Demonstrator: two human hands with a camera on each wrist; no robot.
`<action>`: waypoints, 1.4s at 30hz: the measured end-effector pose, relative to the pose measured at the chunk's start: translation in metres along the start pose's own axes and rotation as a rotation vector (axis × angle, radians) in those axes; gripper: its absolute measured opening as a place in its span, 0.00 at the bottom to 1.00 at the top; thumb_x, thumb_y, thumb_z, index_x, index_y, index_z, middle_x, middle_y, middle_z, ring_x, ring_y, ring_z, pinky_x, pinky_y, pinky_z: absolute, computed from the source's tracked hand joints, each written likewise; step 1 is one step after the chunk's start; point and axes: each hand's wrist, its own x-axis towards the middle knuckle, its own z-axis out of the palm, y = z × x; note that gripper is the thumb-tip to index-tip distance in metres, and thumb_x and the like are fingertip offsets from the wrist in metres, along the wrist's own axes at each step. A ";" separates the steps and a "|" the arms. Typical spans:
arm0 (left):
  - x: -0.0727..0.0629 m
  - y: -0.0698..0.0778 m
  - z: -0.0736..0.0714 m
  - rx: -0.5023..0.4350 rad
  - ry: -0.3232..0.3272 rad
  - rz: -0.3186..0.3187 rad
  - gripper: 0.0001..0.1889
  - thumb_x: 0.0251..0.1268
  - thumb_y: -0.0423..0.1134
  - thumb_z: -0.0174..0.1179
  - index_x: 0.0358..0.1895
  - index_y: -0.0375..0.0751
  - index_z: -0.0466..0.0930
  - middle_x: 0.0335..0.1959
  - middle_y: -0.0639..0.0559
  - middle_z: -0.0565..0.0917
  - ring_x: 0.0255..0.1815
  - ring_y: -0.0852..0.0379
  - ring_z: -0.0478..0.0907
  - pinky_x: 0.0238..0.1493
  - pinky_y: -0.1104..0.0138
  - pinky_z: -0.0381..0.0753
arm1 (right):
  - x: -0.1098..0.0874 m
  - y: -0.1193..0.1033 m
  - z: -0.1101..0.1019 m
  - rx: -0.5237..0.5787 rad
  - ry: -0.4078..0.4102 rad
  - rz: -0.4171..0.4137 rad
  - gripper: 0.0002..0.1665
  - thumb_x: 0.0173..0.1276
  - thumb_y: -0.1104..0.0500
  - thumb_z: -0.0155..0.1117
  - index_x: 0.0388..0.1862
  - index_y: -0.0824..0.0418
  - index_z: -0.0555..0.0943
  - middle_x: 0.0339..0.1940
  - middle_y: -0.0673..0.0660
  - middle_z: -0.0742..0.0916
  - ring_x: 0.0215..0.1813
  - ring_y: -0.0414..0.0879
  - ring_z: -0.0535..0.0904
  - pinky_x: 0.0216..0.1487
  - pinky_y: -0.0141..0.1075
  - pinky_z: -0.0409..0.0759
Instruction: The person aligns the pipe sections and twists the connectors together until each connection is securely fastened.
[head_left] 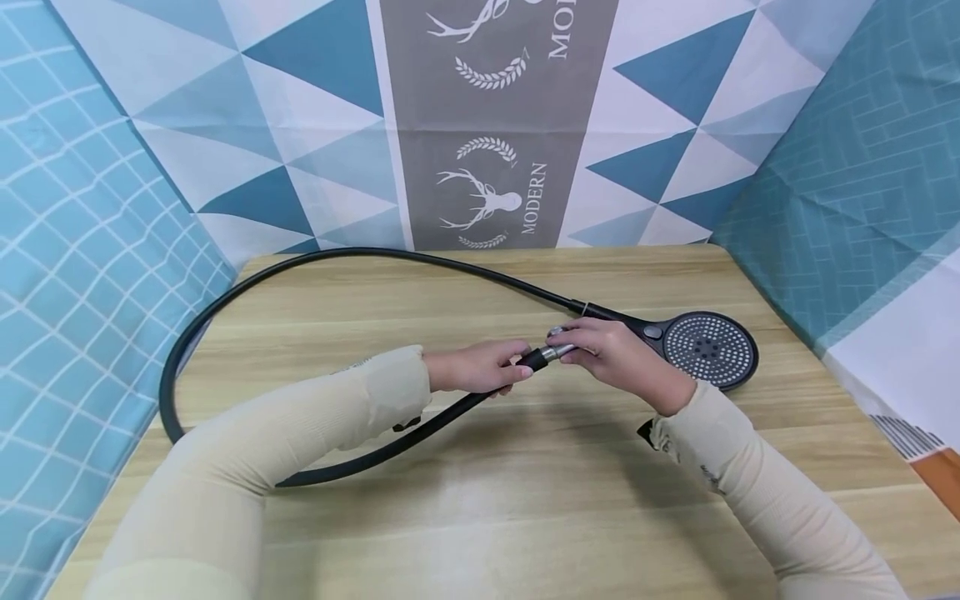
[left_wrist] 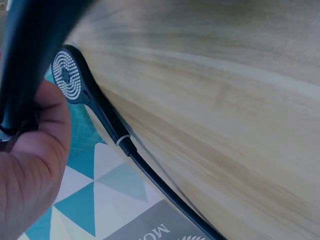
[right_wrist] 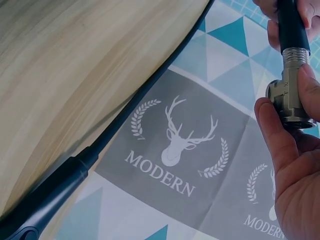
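Observation:
My left hand [head_left: 480,367] grips the black shower hose [head_left: 397,446] close to its end, thumb on top near the black collar [head_left: 533,360]. With fingers and thumb, my right hand [head_left: 611,354] pinches a silver metal valve fitting [right_wrist: 290,97] with a side knob. In the right wrist view, bright threads [right_wrist: 296,56] show between the collar and the fitting, which sit in line. The hose loops left and back to the black handheld shower head [head_left: 708,346], which lies spray face up behind my right hand. In the left wrist view the hose hides part of my left hand.
Beneath the hands is a wood-grain table [head_left: 465,533]. Patterned cloth walls [head_left: 322,125] border its back and sides. The hose loop reaches the table's left edge, and the shower head lies towards the right edge.

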 end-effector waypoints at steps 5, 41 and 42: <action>-0.003 0.002 0.003 -0.099 -0.002 -0.041 0.08 0.76 0.38 0.47 0.51 0.40 0.66 0.19 0.50 0.69 0.13 0.58 0.67 0.17 0.69 0.70 | 0.001 -0.001 0.000 -0.015 0.001 0.004 0.18 0.50 0.74 0.73 0.43 0.68 0.84 0.42 0.64 0.85 0.43 0.54 0.83 0.38 0.42 0.82; 0.002 -0.001 -0.020 -0.212 -0.247 -0.095 0.08 0.78 0.34 0.42 0.41 0.33 0.67 0.27 0.47 0.77 0.19 0.56 0.74 0.25 0.64 0.79 | 0.009 0.002 -0.003 0.069 -0.066 -0.008 0.16 0.51 0.74 0.71 0.42 0.68 0.84 0.41 0.63 0.86 0.40 0.52 0.84 0.36 0.41 0.81; 0.002 0.000 -0.020 -0.203 -0.244 -0.094 0.08 0.78 0.34 0.42 0.41 0.33 0.67 0.27 0.47 0.77 0.19 0.56 0.74 0.24 0.63 0.79 | 0.009 0.002 -0.003 0.068 -0.061 -0.011 0.17 0.51 0.74 0.71 0.42 0.68 0.84 0.41 0.63 0.86 0.40 0.52 0.84 0.36 0.41 0.81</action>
